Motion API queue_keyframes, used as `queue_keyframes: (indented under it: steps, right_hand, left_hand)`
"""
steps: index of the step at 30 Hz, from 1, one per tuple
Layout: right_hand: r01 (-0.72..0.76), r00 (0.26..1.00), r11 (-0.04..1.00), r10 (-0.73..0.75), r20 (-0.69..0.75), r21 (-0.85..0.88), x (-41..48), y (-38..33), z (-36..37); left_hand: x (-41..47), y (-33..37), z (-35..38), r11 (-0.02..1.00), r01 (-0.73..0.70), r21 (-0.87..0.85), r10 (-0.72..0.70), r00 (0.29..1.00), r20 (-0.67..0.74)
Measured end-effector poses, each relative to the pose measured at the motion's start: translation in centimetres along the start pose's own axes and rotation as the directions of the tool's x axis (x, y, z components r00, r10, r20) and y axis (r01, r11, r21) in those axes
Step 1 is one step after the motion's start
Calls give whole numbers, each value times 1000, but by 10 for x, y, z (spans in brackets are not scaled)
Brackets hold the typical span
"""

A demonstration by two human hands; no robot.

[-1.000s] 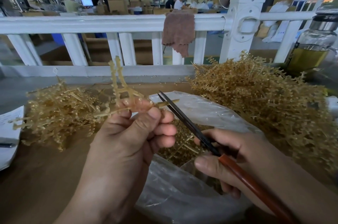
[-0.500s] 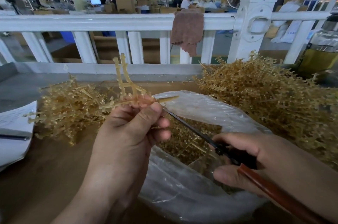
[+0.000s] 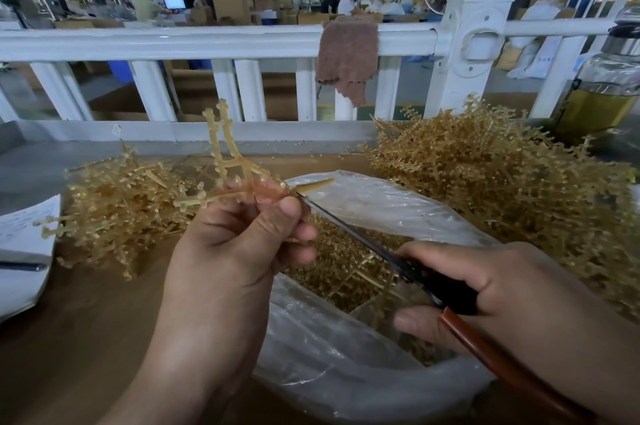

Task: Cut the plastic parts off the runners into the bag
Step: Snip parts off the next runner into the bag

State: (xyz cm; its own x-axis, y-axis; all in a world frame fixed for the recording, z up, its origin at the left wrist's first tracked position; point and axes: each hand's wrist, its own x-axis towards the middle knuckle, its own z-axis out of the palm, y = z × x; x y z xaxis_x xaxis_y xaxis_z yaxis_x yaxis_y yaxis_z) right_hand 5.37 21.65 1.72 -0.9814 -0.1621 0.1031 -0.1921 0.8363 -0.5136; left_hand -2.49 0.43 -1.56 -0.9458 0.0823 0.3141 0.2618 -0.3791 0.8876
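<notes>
My left hand [image 3: 239,251] pinches an amber plastic runner [image 3: 225,154] that sticks up and out above a clear plastic bag [image 3: 363,372]. The bag is open and holds several cut amber parts [image 3: 349,272]. My right hand [image 3: 512,293] grips scissors [image 3: 408,265] with red-brown handles. Their dark blades point up-left and the tips sit right at my left fingertips, under a short stub of the runner [image 3: 317,184]. Whether the blades are together I cannot make out.
A heap of amber runners [image 3: 117,202] lies left on the brown table [image 3: 86,338], a larger heap [image 3: 502,175] lies right. Papers [image 3: 24,251] sit at the left edge. A white railing [image 3: 207,39] with a brown cloth [image 3: 346,57] stands behind; a glass bottle [image 3: 602,92] is far right.
The scissors have dropped from across the runner stub to just under my left fingertips. My right hand moved slightly right. The runner stays in my left hand.
</notes>
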Motion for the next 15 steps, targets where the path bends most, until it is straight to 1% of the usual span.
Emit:
queue_keyframes:
  steps: [4, 6, 12, 15]
  right_hand:
    - [-1, 1000, 999, 1, -20, -41, -1, -4, -3]
    - [-1, 999, 999, 0, -38, -34, -3, -5, -3]
    - [-10, 1000, 998, 9, -11, -61, -4, -8, -5]
    - [-9, 1000, 999, 8, -18, -46, -4, -7, -4]
  left_hand:
    - [0, -1, -1, 1000, -20, 15, 20, 1000, 0]
    - [1, -1, -2, 999, -27, 20, 27, 1000, -5]
    - [2, -2, -3, 998, -47, 42, 47, 999, 5]
    - [2, -3, -4, 999, -48, 27, 48, 999, 2]
